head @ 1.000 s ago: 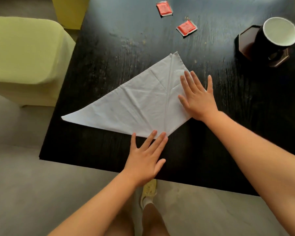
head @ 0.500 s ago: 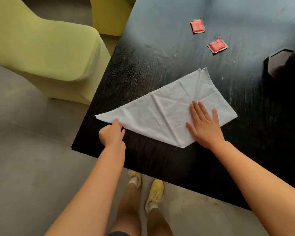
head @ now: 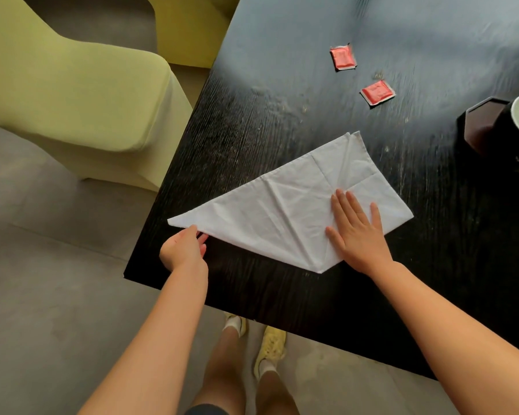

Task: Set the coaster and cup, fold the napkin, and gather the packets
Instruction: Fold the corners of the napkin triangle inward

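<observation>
I see the dark table (head: 282,115) filling the upper right of my view, with a yellow-green chair (head: 72,100) off at about ten o'clock. The white napkin (head: 282,217) lies on the table folded into a long triangle, its sharp tip pointing to nine o'clock near the table's left edge; it sits much as it did half a second ago. My right hand (head: 357,232) is flat on the napkin's right half, fingers spread a little and pressing down, as it was before. My left hand (head: 183,250), which a second ago lay flat at the napkin's near edge, is now at the pointed tip, fingers curled and pinching the cloth there. At two to three o'clock the dark cup (head: 518,127) stands on the hexagonal coaster (head: 476,121), partly cut off by the frame. Two red packets (head: 376,92) lie apart at one o'clock, beyond the napkin.
</observation>
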The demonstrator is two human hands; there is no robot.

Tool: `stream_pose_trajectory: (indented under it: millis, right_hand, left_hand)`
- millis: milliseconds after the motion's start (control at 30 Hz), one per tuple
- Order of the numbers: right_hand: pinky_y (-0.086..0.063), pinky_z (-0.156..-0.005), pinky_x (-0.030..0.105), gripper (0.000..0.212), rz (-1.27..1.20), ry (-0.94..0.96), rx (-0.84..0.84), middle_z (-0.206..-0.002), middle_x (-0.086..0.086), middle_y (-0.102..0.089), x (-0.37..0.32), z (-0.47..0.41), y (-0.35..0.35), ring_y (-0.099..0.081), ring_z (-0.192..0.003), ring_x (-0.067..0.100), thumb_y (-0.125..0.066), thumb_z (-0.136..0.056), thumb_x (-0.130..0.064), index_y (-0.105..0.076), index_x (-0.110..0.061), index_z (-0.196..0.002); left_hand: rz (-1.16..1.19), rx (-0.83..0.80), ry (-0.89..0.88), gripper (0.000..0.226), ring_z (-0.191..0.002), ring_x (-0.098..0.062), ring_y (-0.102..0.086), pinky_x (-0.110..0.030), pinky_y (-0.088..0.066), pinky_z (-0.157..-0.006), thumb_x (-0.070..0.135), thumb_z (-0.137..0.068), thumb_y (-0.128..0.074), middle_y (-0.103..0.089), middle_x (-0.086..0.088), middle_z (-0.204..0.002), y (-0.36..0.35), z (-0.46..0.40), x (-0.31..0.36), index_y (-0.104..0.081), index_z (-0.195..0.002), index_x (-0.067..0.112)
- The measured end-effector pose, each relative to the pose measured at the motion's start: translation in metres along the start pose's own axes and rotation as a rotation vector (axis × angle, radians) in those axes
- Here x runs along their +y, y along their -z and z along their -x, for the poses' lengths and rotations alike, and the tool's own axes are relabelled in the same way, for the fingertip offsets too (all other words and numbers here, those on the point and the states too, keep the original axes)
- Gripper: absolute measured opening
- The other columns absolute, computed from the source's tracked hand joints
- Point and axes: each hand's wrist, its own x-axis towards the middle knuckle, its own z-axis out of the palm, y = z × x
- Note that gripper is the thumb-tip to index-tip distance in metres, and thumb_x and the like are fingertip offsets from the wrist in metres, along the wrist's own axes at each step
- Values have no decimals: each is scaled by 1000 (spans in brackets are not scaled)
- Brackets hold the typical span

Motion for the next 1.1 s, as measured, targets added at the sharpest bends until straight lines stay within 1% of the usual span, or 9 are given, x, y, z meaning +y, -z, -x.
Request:
stream_pose_trajectory:
  millis: [267,367,433,500,633,767,967,1033,1100]
  right_hand:
    - [14,-114,51,66,-121,-44,-29,-157,-6,13,-17,1,19,20,-140,7,-20,-94,-54,15,-28,-143]
    - [-10,-115,49,64,-487,-46,193,-153,-4,-25,-52,-6,62,-18,-143,11,-51,-91,-41,-23,-25,-146]
    - [-42,-104,34,47,-923,-22,241,-127,-4,-58,-74,-14,101,-54,-118,7,-65,-85,-28,-51,-24,-129]
    - [-52,-87,21,35,-1174,44,204,-105,-1,-69,-89,-18,134,-65,-96,5,-70,-82,-18,-62,-23,-115]
    - [-55,-77,22,25,-1188,85,174,-95,0,-71,-101,-22,155,-68,-87,6,-69,-81,-18,-65,-22,-106]
    - [-59,-68,31,16,-1268,-24,267,-89,1,-71,-95,-26,152,-67,-82,12,-69,-82,-16,-69,-24,-96]
    - [-56,-54,25,12,-1271,-216,424,-75,1,-68,-77,-33,141,-66,-71,11,-60,-89,-13,-69,-18,-82]
    - [-51,-50,18,18,-1249,-345,478,-70,-2,-66,-61,-43,138,-62,-61,2,-58,-90,-14,-67,-21,-77]
    - [-47,-53,15,18,-1156,-458,441,-66,-5,-63,-42,-60,133,-56,-54,-4,-58,-87,-13,-67,-21,-72]
  left_hand:
    - [-1,-202,-269,7,-76,-8,-71,-19,-51,-62,17,-87,-64,-70,-1,-91,-3,35,21,-60,-85,22]
    - [-63,-401,-386,6,-73,-7,-71,-16,-51,-57,16,-85,-64,-71,2,-84,-21,59,32,-61,-84,20]
    - [-89,-498,-455,8,-71,-8,-70,-14,-51,-56,14,-83,-66,-71,2,-78,-34,75,36,-62,-80,20]
    - [-86,-571,-510,10,-70,-11,-69,-16,-50,-56,10,-82,-66,-71,-3,-76,-46,87,38,-63,-76,18]
    - [-83,-709,-559,6,-72,-12,-70,-17,-51,-62,10,-83,-67,-73,-4,-76,-61,101,40,-69,-81,15]
    - [-182,-888,-609,30,-84,-6,-69,-17,-51,-73,1,-85,-57,-74,5,-82,-70,106,45,-73,-84,26]
    - [-337,-1181,-572,47,-107,-2,-62,-19,-50,-90,-10,-88,-40,-68,3,-112,-83,100,49,-57,-126,13]
    - [-378,-1141,-718,43,-107,2,-60,-16,-48,-90,-5,-90,-41,-66,9,-112,-84,93,45,-58,-124,15]
    - [-513,-989,-1036,40,-112,7,-51,-10,-40,-96,3,-91,-41,-59,16,-119,-83,79,35,-56,-127,16]
